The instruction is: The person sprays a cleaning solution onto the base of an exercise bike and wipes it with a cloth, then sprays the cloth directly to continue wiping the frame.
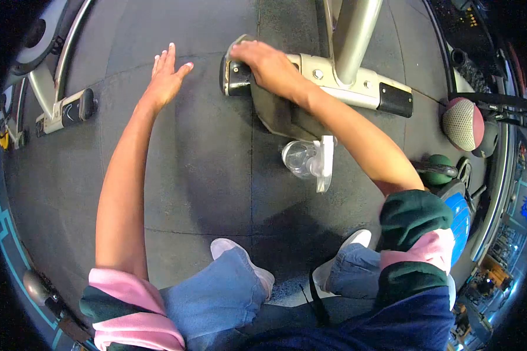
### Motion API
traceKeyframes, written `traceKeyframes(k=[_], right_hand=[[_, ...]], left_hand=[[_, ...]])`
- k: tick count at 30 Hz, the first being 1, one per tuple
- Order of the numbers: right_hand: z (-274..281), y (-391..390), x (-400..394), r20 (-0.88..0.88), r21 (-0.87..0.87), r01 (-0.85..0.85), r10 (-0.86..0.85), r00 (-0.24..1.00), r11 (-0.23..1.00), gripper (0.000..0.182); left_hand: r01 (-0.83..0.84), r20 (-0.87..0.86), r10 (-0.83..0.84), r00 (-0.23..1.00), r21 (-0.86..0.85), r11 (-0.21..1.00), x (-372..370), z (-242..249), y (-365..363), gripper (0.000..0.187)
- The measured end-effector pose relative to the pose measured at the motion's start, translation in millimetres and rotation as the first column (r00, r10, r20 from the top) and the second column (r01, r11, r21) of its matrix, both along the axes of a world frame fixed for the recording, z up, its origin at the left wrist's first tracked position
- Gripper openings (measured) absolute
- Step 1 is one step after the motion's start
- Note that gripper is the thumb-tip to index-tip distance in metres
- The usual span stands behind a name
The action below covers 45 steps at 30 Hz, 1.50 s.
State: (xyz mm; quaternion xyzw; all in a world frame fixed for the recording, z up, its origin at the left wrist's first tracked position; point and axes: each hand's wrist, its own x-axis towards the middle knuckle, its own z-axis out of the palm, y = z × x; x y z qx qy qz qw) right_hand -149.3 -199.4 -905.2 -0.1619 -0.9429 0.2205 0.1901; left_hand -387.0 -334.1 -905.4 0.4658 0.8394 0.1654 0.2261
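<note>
Over the dark floor at upper left, my left hand (167, 79) is raised with its fingers stretched, the thumb apart and nothing in it. My right hand (269, 67) has its fingers together over the upper edge of a dark grey flat panel (275, 114); its thumb is hidden and the fingertips are slightly blurred. Behind that hand runs a metal machine base (316, 73) with a black end cap (238, 79) on its left. Just below the panel, a clear plastic bottle (301, 159) lies beside a white, partly transparent object (325, 165).
Another machine foot (64, 114) stands at the left. A pink-and-beige ball (462, 124), a green kettlebell (439, 168) and a blue dome (459, 219) are at the right. My shoes (223, 247) rest on the dark floor (175, 199). A metal post (354, 47) rises from the base.
</note>
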Motion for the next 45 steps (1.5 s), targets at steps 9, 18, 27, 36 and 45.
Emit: traceKeyframes(k=[9,18,27,36,45], right_hand=[[-1,-18,35,-0.035,0.273,-0.445,0.471,0.881,0.853,0.039],[-3,5,-36,-0.051,-0.033,0.010,-0.012,0.999,0.999,0.033],[3,-16,21,-0.013,0.236,-0.510,0.527,0.850,0.827,0.046],[-8,42,-12,0.102,-0.196,0.019,0.002,0.995,0.980,0.032],[5,74,9,0.478,-0.052,0.182,-0.136,0.868,0.982,0.031]], left_hand=[[0.016,0.016,-0.016,1.000,-0.006,1.000,7,3,1,0.083],[0.022,-0.027,-0.023,0.999,-0.018,1.000,4,2,-1,0.082],[0.037,-0.035,-0.037,0.999,-0.020,0.999,4,0,-1,0.081],[0.069,-0.046,-0.071,0.996,-0.052,0.996,10,6,-1,0.082],[0.068,-0.028,-0.069,0.997,-0.044,0.997,11,10,-4,0.079]])
